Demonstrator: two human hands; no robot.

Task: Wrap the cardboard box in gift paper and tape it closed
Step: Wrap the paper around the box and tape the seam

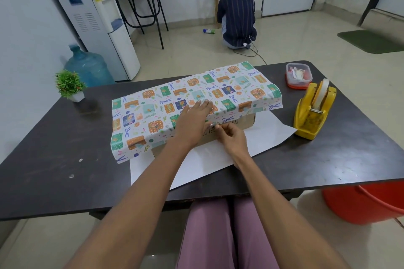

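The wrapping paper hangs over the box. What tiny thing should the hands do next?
Probably press the tape down. The left hand holds the gift paper flat on the box, and the right hand pinches something small, likely tape, at the paper's hanging edge.

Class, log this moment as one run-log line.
left hand flat on patterned gift paper | right hand pinching paper edge | brown cardboard box half-wrapped

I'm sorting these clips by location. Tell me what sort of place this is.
Probably an office or workroom rather than a home: a water dispenser stands against the wall with a spare water jug beside it, and the work is done on a plain dark table that holds a desk tape dispenser.
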